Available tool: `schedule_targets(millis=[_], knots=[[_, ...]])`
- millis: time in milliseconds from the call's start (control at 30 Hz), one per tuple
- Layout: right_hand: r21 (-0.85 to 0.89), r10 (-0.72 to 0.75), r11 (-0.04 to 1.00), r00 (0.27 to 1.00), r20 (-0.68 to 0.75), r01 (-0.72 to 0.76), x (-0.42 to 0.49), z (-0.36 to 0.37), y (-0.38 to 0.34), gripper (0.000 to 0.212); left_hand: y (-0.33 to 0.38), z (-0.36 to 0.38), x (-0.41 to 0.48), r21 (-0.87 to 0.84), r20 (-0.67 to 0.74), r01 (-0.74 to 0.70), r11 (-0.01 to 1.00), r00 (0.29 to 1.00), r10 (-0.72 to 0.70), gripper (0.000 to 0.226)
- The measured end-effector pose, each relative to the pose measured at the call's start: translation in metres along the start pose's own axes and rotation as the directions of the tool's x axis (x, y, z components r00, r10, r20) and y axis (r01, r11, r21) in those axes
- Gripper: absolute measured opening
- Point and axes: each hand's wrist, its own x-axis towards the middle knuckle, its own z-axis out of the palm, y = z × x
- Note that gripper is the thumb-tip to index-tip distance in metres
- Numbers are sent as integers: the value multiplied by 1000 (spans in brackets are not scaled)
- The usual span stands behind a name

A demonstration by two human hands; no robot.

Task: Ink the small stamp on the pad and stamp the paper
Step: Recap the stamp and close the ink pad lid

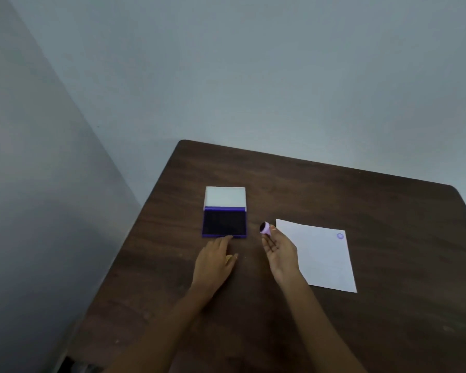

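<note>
A purple ink pad [224, 223] lies open on the table, its white lid [225, 196] standing up behind the dark pad. My left hand [216, 261] rests flat on the table, fingertips touching the pad's near edge. Held in the fingertips of my right hand [279, 253] is a small lilac round stamp [265, 228], tilted so its dark inked face points left toward the pad. It hovers between the pad and a white sheet of paper [322, 258]. The paper carries one purple round stamp mark [340, 236] near its far right corner.
The dark brown wooden table [334, 189] stands in a corner, with grey walls behind it and to the left. Its left edge runs diagonally close to the ink pad.
</note>
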Motion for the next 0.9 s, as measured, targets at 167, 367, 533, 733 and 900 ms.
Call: schedule_targets(millis=[167,367,533,733,900], knots=[[-65,33,997,999,33,-31,-1,12,27,13,-13,0,-7,27,156,-130,991,980,124,51],[-124,50,991,999,2,-49,2,14,42,26,-14,2,-5,-14,177,-178,984,968,177,38],[-98,71,993,997,-12,-72,2,17,45,20,-19,3,1,-4,178,-150,989,973,148,32],[-39,80,996,997,4,-79,0,22,45,24,-13,-16,12,-666,189,423,615,893,-409,8],[-186,43,982,999,5,-41,2,25,48,16,-6,-40,19,-769,632,612,-182,689,-355,6]])
